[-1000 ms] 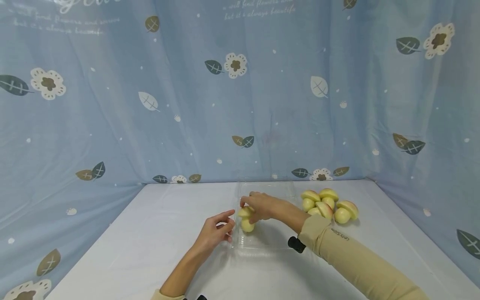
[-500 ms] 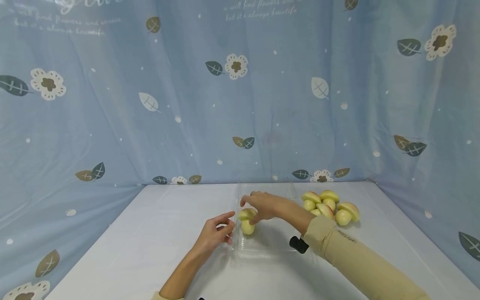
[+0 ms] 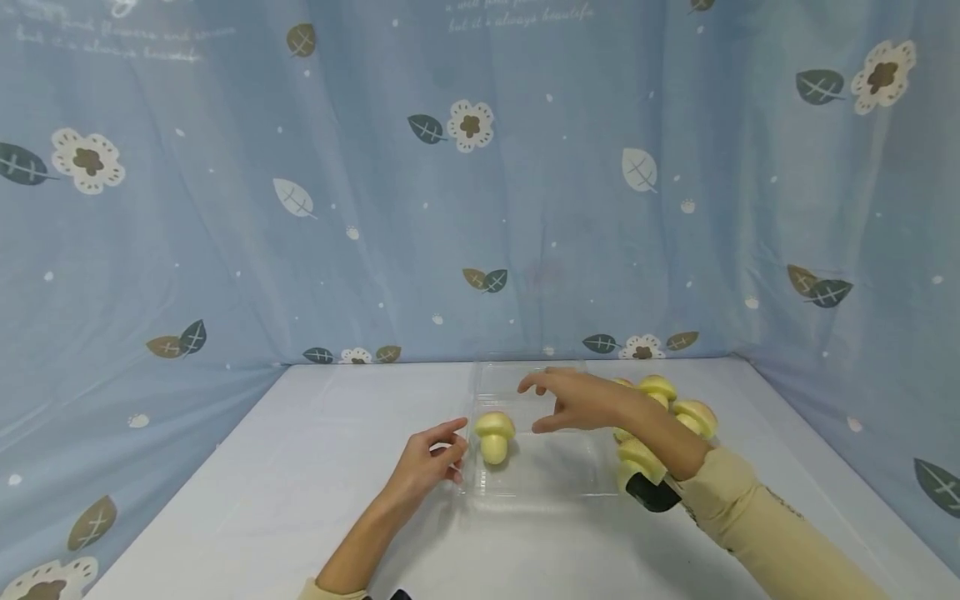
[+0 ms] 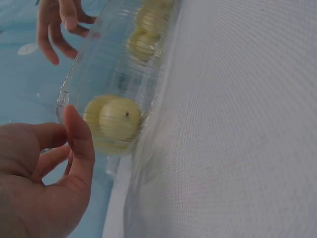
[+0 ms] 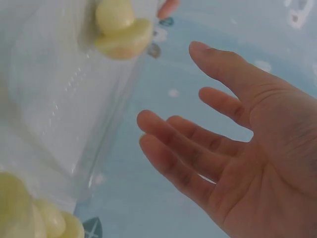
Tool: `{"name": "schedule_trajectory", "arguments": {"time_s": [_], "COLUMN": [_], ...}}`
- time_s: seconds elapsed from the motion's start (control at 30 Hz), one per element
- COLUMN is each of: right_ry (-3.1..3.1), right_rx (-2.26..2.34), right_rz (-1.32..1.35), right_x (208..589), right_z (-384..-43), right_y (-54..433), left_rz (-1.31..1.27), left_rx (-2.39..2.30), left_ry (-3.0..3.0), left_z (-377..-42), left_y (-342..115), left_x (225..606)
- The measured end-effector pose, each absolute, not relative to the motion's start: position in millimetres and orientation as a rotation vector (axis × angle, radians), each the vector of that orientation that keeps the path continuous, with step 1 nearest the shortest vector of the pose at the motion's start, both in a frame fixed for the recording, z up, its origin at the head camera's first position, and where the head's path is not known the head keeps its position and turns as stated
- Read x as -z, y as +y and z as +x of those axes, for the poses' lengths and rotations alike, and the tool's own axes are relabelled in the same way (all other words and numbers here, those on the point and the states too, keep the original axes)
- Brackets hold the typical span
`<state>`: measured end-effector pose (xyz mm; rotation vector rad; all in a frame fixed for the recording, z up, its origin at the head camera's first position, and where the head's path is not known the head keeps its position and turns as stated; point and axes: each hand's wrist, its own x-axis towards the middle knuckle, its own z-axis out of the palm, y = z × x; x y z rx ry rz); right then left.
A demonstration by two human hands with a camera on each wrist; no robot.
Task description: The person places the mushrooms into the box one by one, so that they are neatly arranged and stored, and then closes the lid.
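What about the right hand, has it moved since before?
Yes. Against the clear container in the head view, the right hand has moved to the right, away from the mushroom-shaped piece.

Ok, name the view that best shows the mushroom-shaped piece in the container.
The head view: the mushroom-shaped piece shows whole, cap and stem. The left wrist view shows it through the clear container; the right wrist view, blurred at the top edge.

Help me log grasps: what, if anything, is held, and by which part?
The right hand holds nothing. The left hand is at the left rim of the clear container; whether it pinches or only touches that rim cannot be told.
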<state>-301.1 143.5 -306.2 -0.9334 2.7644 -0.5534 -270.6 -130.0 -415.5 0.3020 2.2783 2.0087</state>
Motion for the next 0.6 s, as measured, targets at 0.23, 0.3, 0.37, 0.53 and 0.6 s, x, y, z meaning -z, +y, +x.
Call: {"name": "schedule_trajectory", "arguments": {"time_s": [0.23, 0.3, 0.37, 0.53, 0.6], "right_ry": [2.806, 2.828, 2.842, 2.893, 2.914], "right_rx": [0.698, 0.699, 0.704, 0.700, 0.692], "right_rz": [-0.992, -0.986, -0.964, -0.904, -0.885], "right_x": [299, 300, 302, 310, 313], "right_z": [-283, -279, -275, -263, -258], "right_y": [189, 198, 206, 225, 231], "left_rz": [0.308, 0.311, 0.309, 0.292, 0.296], "left_rx": [-2.013, -2.013, -2.016, -2.026, -2.029], "left_ry": [2.290, 2.296, 2.297, 2.282, 2.279], "left_z": [-272, -272, -271, -271, -271], "left_y": [-131, -131, -131, -131, -131], "left_x": [414, 413, 413, 413, 413]}}
